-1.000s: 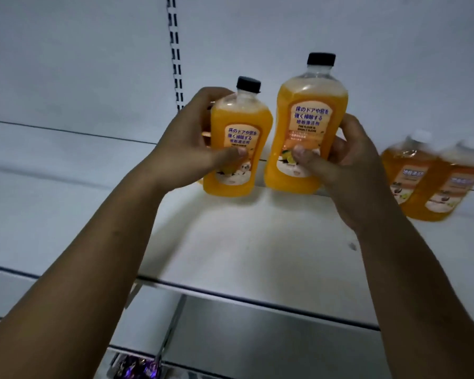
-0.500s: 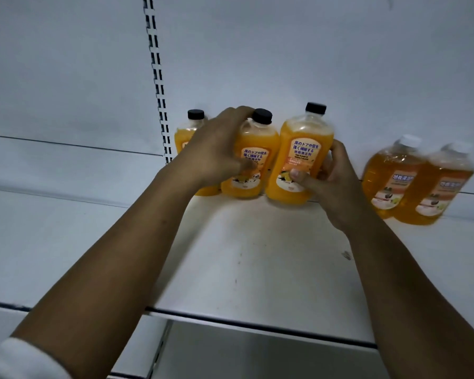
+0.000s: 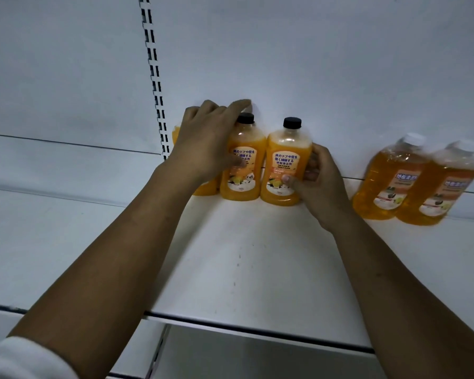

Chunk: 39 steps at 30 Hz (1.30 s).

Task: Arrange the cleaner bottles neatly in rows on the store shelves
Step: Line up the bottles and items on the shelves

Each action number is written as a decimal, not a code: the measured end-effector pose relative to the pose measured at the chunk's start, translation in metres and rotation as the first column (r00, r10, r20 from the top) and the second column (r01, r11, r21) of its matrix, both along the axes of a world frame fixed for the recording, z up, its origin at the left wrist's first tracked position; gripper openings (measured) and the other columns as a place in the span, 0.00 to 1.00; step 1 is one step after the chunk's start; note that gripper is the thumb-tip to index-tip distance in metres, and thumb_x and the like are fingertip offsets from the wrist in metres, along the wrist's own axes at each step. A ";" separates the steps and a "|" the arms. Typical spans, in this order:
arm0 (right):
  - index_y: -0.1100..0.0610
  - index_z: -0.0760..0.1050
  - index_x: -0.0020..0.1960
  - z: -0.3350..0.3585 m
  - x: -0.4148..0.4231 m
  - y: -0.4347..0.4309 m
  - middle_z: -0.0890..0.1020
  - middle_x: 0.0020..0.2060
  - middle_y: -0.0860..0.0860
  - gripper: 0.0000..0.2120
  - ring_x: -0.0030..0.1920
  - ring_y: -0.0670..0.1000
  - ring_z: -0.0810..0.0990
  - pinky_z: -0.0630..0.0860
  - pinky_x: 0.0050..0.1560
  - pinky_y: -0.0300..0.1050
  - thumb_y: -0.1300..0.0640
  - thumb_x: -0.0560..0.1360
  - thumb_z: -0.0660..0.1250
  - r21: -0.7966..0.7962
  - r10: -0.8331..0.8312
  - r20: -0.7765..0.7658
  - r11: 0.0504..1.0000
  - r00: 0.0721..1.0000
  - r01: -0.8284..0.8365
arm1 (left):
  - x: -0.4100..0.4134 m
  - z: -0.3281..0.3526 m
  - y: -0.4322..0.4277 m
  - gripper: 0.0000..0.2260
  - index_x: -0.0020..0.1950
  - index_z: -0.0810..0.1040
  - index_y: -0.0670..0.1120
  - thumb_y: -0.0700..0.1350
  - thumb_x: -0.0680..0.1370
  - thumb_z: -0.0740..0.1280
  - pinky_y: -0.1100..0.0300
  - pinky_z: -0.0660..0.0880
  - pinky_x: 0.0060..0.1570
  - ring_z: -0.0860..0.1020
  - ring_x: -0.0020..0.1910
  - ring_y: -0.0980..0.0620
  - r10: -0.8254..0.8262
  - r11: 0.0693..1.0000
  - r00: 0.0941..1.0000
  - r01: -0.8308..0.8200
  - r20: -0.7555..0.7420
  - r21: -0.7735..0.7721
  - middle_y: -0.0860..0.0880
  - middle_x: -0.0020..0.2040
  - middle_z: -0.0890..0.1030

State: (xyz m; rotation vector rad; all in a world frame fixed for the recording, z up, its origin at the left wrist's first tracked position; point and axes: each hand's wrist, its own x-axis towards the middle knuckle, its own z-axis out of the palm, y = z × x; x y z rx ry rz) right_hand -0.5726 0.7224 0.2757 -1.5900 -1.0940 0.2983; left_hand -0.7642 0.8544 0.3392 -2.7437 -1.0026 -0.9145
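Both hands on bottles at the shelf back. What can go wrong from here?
Left hand wraps the second bottle and hides most of the leftmost bottle; withdrawing could tip either. Right hand grips the third bottle close beside it; a shove could topple both.

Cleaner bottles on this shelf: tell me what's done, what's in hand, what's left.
Done: the leftmost bottle, mostly hidden, the middle bottle and the right bottle stand side by side at the back of the shelf. In hand: the left hand grips the middle bottle, the right hand the right bottle. Left: probably letting go, then closing the gap to the two white-capped bottles further right.
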 end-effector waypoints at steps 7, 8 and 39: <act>0.51 0.66 0.77 -0.003 0.000 0.003 0.77 0.70 0.51 0.37 0.64 0.53 0.81 0.83 0.61 0.55 0.57 0.73 0.79 0.027 -0.067 0.082 0.998 0.994 0.065 | -0.004 -0.005 0.002 0.40 0.79 0.67 0.56 0.53 0.71 0.81 0.47 0.59 0.74 0.72 0.72 0.46 -0.010 1.000 0.999 0.009 0.034 0.013 0.52 0.71 0.78; 0.50 0.65 0.77 -0.004 0.000 0.004 0.78 0.69 0.51 0.38 0.63 0.52 0.81 0.83 0.59 0.53 0.57 0.73 0.80 0.037 -0.070 0.080 0.997 0.994 0.068 | -0.005 -0.006 0.002 0.40 0.79 0.66 0.56 0.52 0.71 0.81 0.47 0.59 0.73 0.72 0.72 0.46 -0.008 1.000 0.999 0.007 0.037 0.016 0.52 0.72 0.77; 0.45 0.68 0.72 0.022 -0.032 -0.265 0.75 0.64 0.46 0.31 0.63 0.50 0.74 0.75 0.65 0.58 0.35 0.73 0.69 -0.085 -0.360 0.586 0.864 0.726 0.496 | 0.002 -0.035 -0.182 0.30 0.76 0.72 0.54 0.70 0.80 0.60 0.43 0.71 0.70 0.75 0.70 0.46 -0.419 0.904 0.908 0.419 -0.023 0.082 0.50 0.70 0.79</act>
